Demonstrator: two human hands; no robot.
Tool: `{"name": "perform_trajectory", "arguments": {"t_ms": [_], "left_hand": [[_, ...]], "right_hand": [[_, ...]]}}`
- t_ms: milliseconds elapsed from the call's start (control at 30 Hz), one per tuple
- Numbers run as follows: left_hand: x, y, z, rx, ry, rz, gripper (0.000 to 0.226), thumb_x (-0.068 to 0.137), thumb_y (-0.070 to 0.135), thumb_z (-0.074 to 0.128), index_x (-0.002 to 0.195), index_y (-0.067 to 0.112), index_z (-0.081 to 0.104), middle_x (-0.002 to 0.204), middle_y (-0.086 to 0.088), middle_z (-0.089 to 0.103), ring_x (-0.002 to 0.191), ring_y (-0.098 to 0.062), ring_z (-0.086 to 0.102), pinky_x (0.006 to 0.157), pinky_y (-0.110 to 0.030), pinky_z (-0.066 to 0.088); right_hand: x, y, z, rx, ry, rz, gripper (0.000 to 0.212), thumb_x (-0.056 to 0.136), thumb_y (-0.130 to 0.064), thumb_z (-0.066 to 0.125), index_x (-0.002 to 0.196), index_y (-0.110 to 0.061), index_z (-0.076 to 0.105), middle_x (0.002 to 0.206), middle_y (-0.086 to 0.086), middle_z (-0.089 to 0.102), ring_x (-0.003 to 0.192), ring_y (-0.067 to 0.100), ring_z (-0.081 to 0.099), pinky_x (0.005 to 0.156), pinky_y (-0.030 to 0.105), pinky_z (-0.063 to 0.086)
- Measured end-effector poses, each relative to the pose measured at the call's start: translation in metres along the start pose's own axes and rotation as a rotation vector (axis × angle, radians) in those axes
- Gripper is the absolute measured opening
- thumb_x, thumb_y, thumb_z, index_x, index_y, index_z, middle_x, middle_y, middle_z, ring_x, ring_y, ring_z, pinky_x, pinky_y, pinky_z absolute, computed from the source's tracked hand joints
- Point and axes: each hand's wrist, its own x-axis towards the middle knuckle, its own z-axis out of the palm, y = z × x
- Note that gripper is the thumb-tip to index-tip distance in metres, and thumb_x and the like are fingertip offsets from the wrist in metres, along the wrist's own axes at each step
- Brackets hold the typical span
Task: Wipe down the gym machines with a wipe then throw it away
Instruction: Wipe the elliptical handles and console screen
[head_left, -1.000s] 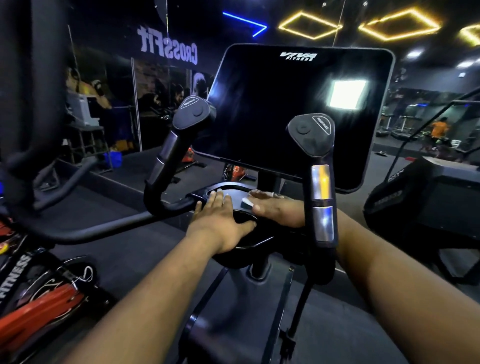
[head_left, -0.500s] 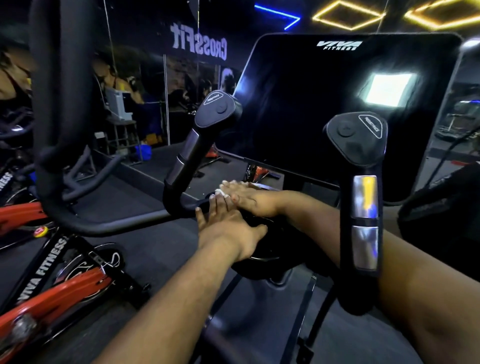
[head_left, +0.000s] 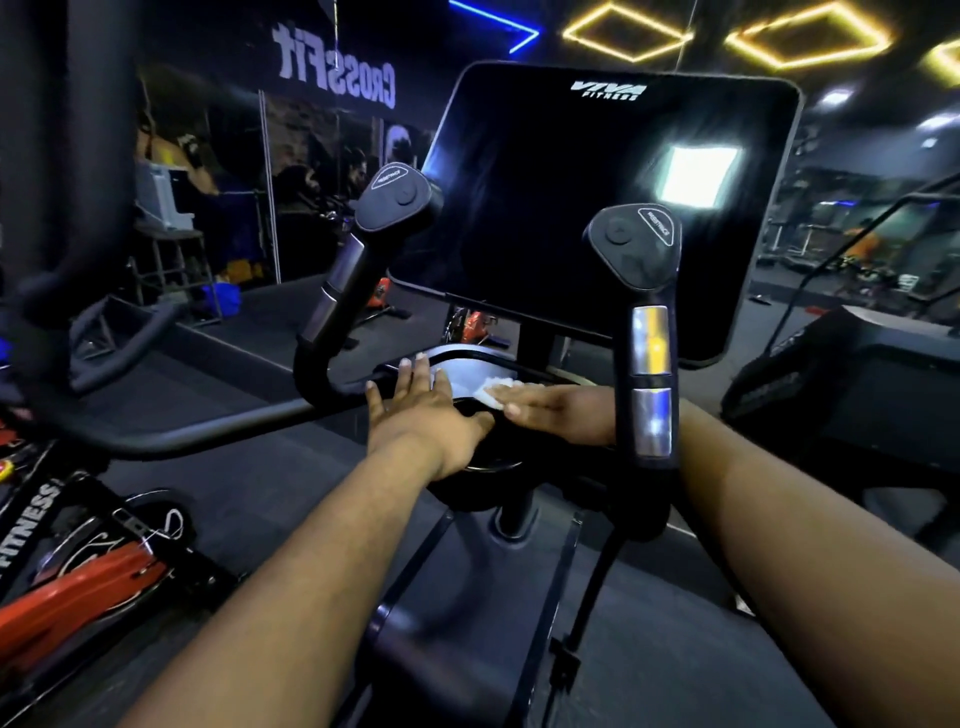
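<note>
We are in the wiping step: our right hand (head_left: 550, 410) lies with fingers straight, pressing the white wipe (head_left: 493, 392) flat onto the tray (head_left: 467, 371) below the machine's console screen (head_left: 597, 208), the wipe peeking out just past the fingertips. Our left hand (head_left: 426, 415) rests open and flat on the tray just beside it, holding nothing. Next, we judge, the wipe should move on to the upright handles (head_left: 649, 338), keeping pressure even.
</note>
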Motion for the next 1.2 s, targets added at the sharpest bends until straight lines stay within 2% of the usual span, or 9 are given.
{"name": "perform_trajectory", "arguments": {"t_ms": [300,467,667,800,867,967,1033,1100,1200], "left_hand": [[0.0,0.001,-0.001,0.021,-0.006,0.052,0.089,0.095,0.064,0.033,0.163,0.014,0.004,0.171,0.001,-0.006,0.157,-0.017,-0.013,0.125,-0.052,-0.011],[0.005,-0.003,-0.002,0.025,-0.013,0.048,0.091,0.095,0.065,0.034,0.163,0.014,0.002,0.172,0.0,-0.007,0.157,-0.017,-0.011,0.125,-0.052,-0.01],[0.01,-0.001,-0.002,0.015,-0.021,0.046,0.094,0.093,0.07,0.032,0.163,0.015,0.002,0.171,0.0,-0.007,0.157,-0.017,-0.012,0.125,-0.051,-0.009],[0.009,-0.002,0.0,0.0,-0.013,0.052,0.093,0.093,0.07,0.031,0.164,0.015,0.003,0.171,-0.001,-0.007,0.157,-0.017,-0.012,0.125,-0.051,-0.009],[0.006,-0.002,0.001,0.005,-0.01,0.064,0.09,0.095,0.065,0.033,0.164,0.015,0.003,0.171,-0.001,-0.007,0.157,-0.018,-0.012,0.125,-0.051,-0.009],[0.007,-0.003,0.002,-0.003,-0.005,0.074,0.089,0.095,0.063,0.035,0.164,0.014,0.004,0.171,-0.002,-0.007,0.157,-0.018,-0.011,0.125,-0.052,-0.009],[0.009,-0.003,0.002,-0.004,-0.013,0.076,0.09,0.095,0.064,0.035,0.163,0.015,0.003,0.171,-0.002,-0.008,0.157,-0.019,-0.012,0.125,-0.052,-0.009],[0.01,-0.004,0.001,0.002,-0.025,0.073,0.09,0.095,0.064,0.034,0.163,0.015,0.001,0.171,-0.001,-0.01,0.157,-0.018,-0.014,0.125,-0.052,-0.009],[0.01,-0.005,0.0,0.01,-0.031,0.071,0.09,0.096,0.064,0.033,0.163,0.015,0.0,0.171,-0.001,-0.011,0.156,-0.018,-0.015,0.125,-0.052,-0.01]], "right_hand": [[-0.016,0.061,0.009,-0.225,0.19,0.314,0.137,0.054,-0.109,0.008,0.162,-0.025,0.009,0.17,-0.002,-0.002,0.153,0.012,-0.008,0.123,0.031,-0.005],[0.009,0.018,0.003,-0.341,0.148,0.23,0.074,0.099,-0.065,0.032,0.161,-0.031,0.011,0.17,-0.004,0.003,0.155,0.016,-0.008,0.117,0.031,-0.007],[0.0,0.025,0.019,-0.151,0.196,0.037,0.077,0.091,-0.08,0.03,0.156,-0.039,0.03,0.164,-0.017,0.022,0.154,0.004,0.009,0.125,0.03,0.001],[-0.031,0.018,0.031,0.16,0.281,0.053,0.036,0.102,-0.04,0.054,0.137,-0.032,0.062,0.143,-0.029,0.044,0.14,-0.008,0.032,0.117,0.013,0.018],[-0.051,0.019,0.034,0.185,0.316,0.073,0.035,0.098,-0.048,0.057,0.132,-0.044,0.062,0.139,-0.033,0.05,0.138,-0.008,0.038,0.12,0.021,0.024],[-0.063,0.025,0.033,0.157,0.401,0.085,0.052,0.09,-0.05,0.06,0.137,-0.027,0.059,0.146,-0.009,0.053,0.139,0.006,0.042,0.113,0.019,0.034],[-0.067,0.021,0.023,0.209,0.377,0.156,0.096,0.074,-0.068,0.071,0.141,-0.002,0.052,0.147,0.01,0.051,0.134,0.019,0.048,0.098,0.016,0.041],[-0.062,0.017,0.014,0.421,0.366,0.267,0.14,0.04,-0.093,0.072,0.149,-0.01,0.041,0.146,-0.009,0.045,0.129,0.0,0.05,0.094,0.007,0.039],[-0.054,0.037,0.012,0.306,0.215,0.219,0.123,0.057,-0.097,0.055,0.157,-0.031,0.028,0.16,-0.019,0.026,0.144,-0.006,0.023,0.107,0.014,0.016]]}}
